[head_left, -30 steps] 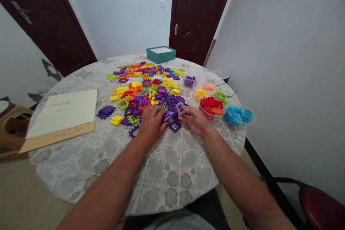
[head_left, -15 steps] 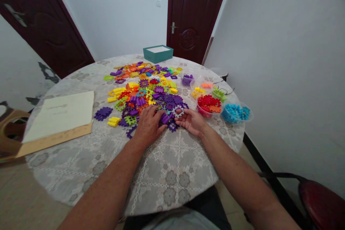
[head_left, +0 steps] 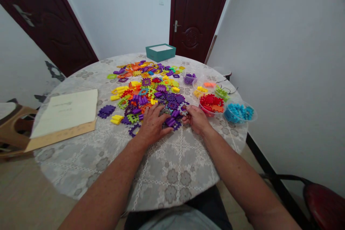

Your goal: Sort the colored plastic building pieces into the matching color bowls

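Note:
In the head view my right hand [head_left: 198,119] pinches a pale grey square building piece [head_left: 182,109] with notched edges and an open middle. My left hand [head_left: 154,123] rests over the near side of a heap of building pieces, its fingers spread and the thumb apart. Purple tube-like pieces [head_left: 170,121] lie between my two hands, and dark purple notched plates [head_left: 172,99] are heaped just beyond them. A green window-like piece [head_left: 132,118] and yellow pieces [head_left: 116,119] lie left of my left hand. My left palm hides what is under it.
Clear tubs hold red pieces [head_left: 211,102], blue pieces [head_left: 238,112], green pieces [head_left: 222,92] and purple pieces [head_left: 189,78] on the right. A green box [head_left: 160,53] stands at the back. Paper [head_left: 67,113] lies on the left of the round table [head_left: 178,165].
The view has shifted slightly. My right hand has turned the grey piece and holds it closer to the heap. My left hand has moved a little, its fingers still spread.

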A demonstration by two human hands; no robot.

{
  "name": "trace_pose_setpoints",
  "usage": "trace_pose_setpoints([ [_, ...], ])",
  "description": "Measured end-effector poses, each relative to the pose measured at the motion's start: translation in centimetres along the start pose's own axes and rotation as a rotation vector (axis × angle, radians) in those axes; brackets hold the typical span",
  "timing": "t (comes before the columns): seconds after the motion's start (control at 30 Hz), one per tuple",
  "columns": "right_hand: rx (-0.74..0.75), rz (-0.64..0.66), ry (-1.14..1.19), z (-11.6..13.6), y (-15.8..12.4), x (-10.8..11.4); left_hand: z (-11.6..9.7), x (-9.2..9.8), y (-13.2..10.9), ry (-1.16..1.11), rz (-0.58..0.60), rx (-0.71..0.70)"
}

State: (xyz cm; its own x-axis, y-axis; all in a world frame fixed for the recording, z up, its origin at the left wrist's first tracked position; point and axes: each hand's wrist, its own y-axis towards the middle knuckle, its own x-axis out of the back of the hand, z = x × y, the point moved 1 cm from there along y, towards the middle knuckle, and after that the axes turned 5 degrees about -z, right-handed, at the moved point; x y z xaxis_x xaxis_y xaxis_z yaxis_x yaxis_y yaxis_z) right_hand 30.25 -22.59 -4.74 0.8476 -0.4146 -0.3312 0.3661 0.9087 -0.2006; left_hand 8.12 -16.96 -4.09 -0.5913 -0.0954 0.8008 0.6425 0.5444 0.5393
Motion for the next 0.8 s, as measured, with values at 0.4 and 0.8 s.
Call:
trace_pose_setpoints([
  [0.4, 0.186, 0.12, -0.267, -0.8, -0.6, -0.8, -0.2, 1.8, 0.9, -0.311, -0.163, 0.21],
  [0.8, 0.398, 0.119, -0.495, -1.2, -1.3, -1.1, 0.1, 2.0, 1.1, -0.851, -0.103, 0.703],
])
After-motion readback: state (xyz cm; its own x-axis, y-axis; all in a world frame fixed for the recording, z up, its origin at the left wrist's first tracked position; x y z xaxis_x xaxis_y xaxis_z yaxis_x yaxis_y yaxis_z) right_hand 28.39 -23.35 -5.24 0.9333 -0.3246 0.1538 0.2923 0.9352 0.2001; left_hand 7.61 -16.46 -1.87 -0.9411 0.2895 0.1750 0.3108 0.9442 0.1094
